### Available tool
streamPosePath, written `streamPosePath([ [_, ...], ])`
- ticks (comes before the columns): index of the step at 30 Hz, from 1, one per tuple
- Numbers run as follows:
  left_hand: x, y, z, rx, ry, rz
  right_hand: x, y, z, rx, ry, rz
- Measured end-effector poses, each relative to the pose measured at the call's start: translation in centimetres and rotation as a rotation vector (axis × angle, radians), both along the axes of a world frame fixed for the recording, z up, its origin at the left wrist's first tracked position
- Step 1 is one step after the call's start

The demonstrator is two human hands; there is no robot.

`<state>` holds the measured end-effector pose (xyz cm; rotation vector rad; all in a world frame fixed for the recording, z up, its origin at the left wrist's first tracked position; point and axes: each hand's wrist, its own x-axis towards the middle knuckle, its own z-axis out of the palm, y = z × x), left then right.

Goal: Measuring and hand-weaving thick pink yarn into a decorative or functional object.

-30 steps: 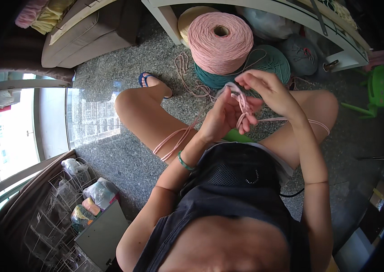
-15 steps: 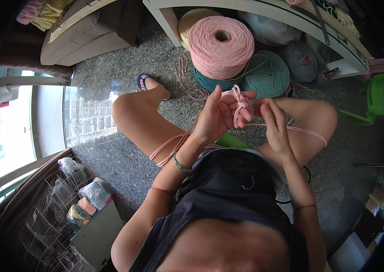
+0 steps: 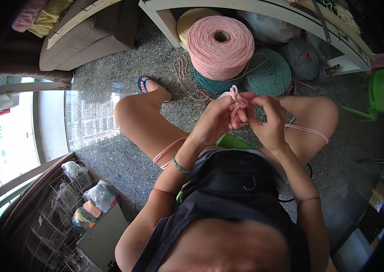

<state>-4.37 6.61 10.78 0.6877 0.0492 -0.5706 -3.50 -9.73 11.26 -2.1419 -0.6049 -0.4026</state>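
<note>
Up between the raised knees, both hands meet on a knotted bundle of soft pink cord [image 3: 236,100]. The left hand [image 3: 217,121] curls around the bundle from the side, its fingers [image 3: 239,119] pressed together against the strands, while the right hand [image 3: 269,120] pinches the same cord from the other side with bent fingers [image 3: 261,100]. One pink strand runs across the right thigh, and a doubled loop drapes over the left thigh. Just beyond the hands, a fat, ribbed cone of pink cord [image 3: 220,46] sits on the speckled grey stone floor [image 3: 106,154], leaning on two rounded teal yarn spools [image 3: 264,75], with a cream cone [image 3: 189,20] behind it. A thin green band [image 3: 179,166] circles the left wrist.
</note>
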Motion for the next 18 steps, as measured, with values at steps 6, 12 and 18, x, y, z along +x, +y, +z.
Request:
streamPosePath([
  [6,-0.1,-0.2,-0.3,0.389,-0.143,0.073,-0.2,0.3,0.4,-0.02,-0.029,-0.016],
  [12,-0.7,-0.2,-0.6,0.16,0.018,0.072,-0.8,0.9,0.7,0.025,0.06,-0.018],
  [18,-0.6,0.0,0.0,0.11,0.062,0.038,-0.5,1.0,1.1,-0.168,-0.131,-0.031],
])
